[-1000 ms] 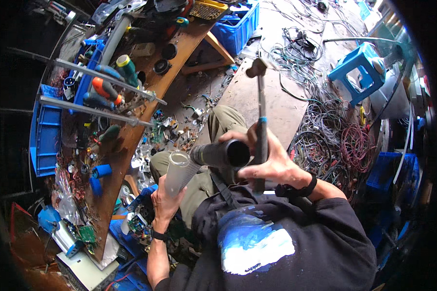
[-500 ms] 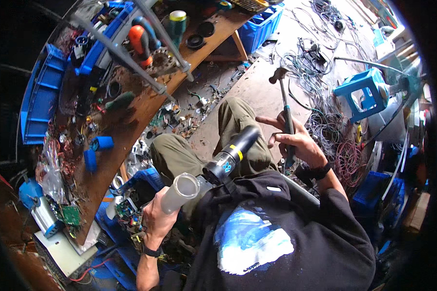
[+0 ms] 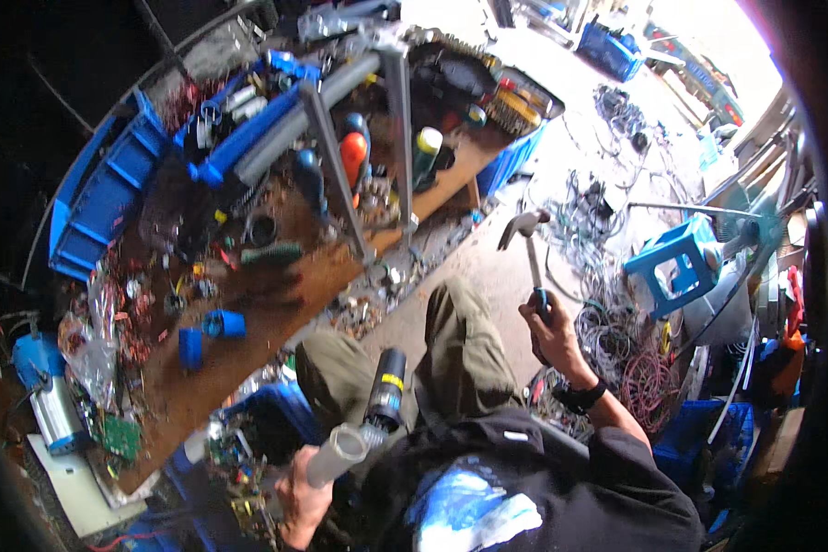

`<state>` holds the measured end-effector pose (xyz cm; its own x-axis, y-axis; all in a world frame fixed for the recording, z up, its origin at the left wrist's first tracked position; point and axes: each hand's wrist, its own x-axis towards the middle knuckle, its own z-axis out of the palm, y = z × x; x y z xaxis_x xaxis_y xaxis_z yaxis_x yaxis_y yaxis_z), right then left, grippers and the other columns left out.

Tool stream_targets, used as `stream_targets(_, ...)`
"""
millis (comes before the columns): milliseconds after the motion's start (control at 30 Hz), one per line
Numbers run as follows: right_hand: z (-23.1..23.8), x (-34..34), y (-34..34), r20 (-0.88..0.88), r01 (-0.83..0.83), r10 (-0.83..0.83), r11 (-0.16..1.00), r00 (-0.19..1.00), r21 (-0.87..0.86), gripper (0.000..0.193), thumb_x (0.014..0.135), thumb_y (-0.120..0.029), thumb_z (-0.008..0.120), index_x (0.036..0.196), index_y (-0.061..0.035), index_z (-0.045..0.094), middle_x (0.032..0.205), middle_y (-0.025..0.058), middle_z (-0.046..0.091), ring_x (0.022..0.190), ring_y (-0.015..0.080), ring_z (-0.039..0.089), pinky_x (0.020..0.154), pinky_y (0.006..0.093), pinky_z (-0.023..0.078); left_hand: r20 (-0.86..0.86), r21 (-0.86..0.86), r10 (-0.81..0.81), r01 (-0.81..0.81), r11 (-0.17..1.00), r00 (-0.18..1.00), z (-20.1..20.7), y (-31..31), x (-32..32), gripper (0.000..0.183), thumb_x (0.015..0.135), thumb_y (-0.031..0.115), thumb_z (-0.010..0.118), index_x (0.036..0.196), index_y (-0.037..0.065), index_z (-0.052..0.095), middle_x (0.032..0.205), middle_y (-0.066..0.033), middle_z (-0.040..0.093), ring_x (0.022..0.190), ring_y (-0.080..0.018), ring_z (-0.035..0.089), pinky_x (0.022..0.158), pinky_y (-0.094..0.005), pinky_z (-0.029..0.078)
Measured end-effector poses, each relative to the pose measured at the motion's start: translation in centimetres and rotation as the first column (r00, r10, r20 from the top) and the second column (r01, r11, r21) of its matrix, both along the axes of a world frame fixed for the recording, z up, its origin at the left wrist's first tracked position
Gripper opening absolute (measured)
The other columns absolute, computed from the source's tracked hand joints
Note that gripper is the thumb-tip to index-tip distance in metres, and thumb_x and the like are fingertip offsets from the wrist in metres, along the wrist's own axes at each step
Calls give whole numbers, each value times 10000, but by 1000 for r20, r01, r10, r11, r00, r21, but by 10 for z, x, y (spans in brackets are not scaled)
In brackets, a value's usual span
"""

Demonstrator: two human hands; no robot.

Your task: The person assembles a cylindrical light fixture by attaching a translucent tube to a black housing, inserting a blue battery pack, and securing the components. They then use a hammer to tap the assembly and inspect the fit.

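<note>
A claw hammer (image 3: 534,262), with a metal head and a dark handle, stands head-up in my right hand (image 3: 557,340). My fingers are wrapped round its handle, out to the right of my knees. Low in front of my torso, my left hand (image 3: 302,497) is closed round a pale translucent tube (image 3: 338,454) whose round open end faces up. A black cylinder (image 3: 388,379) with a yellow band appears joined to this tube and tilts up over my lap. The joint between them is partly hidden.
On my left, a wooden bench (image 3: 276,322) carries loose parts, blue cylinders (image 3: 223,323), a metal frame (image 3: 401,138) and a blue tray (image 3: 110,198). Tangled cables (image 3: 607,322) lie on the floor at right, near a blue frame-like stand (image 3: 676,262). A blue crate (image 3: 609,53) stands far off.
My right fingers, spread around the hammer before, have closed on its handle, and the hammer's head has turned. The black cylinder now points more upright. The whole view has shifted.
</note>
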<state>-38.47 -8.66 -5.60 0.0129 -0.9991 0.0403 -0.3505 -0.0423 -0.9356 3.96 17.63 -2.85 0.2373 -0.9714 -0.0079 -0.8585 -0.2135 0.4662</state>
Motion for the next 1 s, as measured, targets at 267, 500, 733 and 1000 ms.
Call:
stream_targets(267,32,8,-115,-228,68,-102,986,968,-155,551,974,-215,699,1492,-82,564,811,41,626,652,145,589,610,321,503,-50,-36,28,-30,999,998,-11,9,-2,395,796,144,852,1151,115,683,947,-177,747,867,-450,728,743,-510,588)
stream_targets(500,89,54,-220,-146,-109,66,944,987,-313,452,925,-114,711,1367,-26,670,1030,163,770,900,176,715,818,350,576,-44,-12,46,-47,999,998,4,5,-10,396,814,161,855,1174,117,698,941,-205,747,861,-466,724,731,-516,589)
stream_targets(733,130,122,-299,-208,-178,148,975,967,-134,464,950,-250,724,1332,4,656,1056,232,757,902,317,751,805,432,586,-36,21,52,-51,998,998,12,9,-10,398,832,178,857,1198,119,713,934,-233,746,855,-483,719,719,-521,590)
stream_targets(1000,119,176,-374,-331,-213,135,953,934,-214,617,956,-208,656,1506,-5,466,1256,303,680,1202,447,659,1019,482,528,-80,145,70,-58,988,994,48,-10,-8,387,864,211,847,1220,120,724,928,-262,745,853,-500,714,712,-531,588)
